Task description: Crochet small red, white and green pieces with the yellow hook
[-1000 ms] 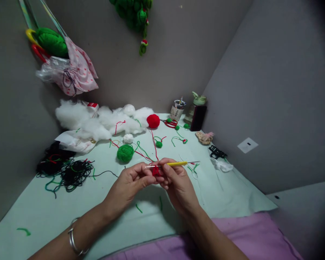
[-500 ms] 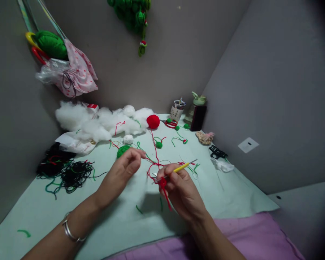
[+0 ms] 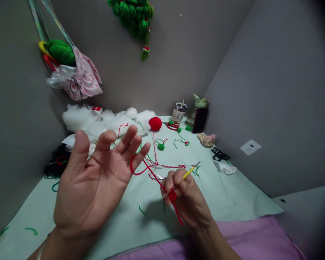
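Observation:
My left hand (image 3: 93,187) is raised with its palm turned up and its fingers spread. Red yarn (image 3: 155,174) passes around its little finger and hangs in a loose loop beside it. From there the strand runs taut to my right hand (image 3: 191,200). That hand is closed on a yellow-handled crochet hook (image 3: 189,172), its metal shaft pointing down to the left. A small red crochet piece (image 3: 172,195) with a dangling tail sits by the shaft, against the fingers. Farther back on the table lies a red yarn ball (image 3: 155,124).
White stuffing (image 3: 113,121) is heaped along the back wall. Red-handled scissors (image 3: 173,125), a pen cup (image 3: 178,112), a bottle (image 3: 200,103) and a dark phone (image 3: 199,120) stand or lie at the back right. Black yarn (image 3: 55,160) lies left, partly behind my hand.
My left hand has turned palm up and spread its fingers, nearer the camera, with red yarn now around the little finger. My right hand keeps the hook and has shifted slightly down and right.

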{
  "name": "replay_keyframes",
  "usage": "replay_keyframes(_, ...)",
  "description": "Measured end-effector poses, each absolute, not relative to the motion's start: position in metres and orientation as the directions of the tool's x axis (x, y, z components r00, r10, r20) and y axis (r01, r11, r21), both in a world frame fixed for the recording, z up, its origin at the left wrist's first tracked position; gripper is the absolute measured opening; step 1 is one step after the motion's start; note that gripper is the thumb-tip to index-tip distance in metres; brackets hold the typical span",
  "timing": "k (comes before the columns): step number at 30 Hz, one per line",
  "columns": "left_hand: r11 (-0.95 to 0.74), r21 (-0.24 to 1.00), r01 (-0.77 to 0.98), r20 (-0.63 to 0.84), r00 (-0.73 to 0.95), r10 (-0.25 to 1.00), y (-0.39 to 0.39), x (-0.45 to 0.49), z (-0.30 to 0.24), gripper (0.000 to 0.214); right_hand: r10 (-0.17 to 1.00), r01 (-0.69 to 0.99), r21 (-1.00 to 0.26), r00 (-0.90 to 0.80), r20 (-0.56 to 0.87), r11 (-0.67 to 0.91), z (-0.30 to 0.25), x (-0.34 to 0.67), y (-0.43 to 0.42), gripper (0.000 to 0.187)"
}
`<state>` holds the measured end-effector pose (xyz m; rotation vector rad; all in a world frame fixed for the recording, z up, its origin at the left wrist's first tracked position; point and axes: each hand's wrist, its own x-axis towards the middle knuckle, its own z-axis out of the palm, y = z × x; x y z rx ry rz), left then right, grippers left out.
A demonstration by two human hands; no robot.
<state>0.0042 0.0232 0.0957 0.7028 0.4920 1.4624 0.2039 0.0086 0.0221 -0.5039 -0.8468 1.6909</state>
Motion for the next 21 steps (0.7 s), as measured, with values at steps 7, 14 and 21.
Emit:
replay_keyframes(7,-0.508,0.858,0.068,0.493,0.163,0.855,0.034,0.030,0.051,0.054,0.967,-0.503,-0.840,-0.031,0.254,0.204,0.024,0.201,0.015,0.017)
replay_keyframes(14,0.065,0.962,-0.264,0.022,0.313,0.950,0.025,0.038,0.037,0.035,0.861,-0.137,-0.853,0.157,0.484,0.504,0.011,0.199,0.008,0.011)
replay_keyframes(21,0.184,0.875,-0.449,-0.058,0.280,0.958,0.021,0.045,0.025,0.040,0.863,-0.085,-0.864,0.156,0.481,0.497,0.012,0.194,0.005,0.014)
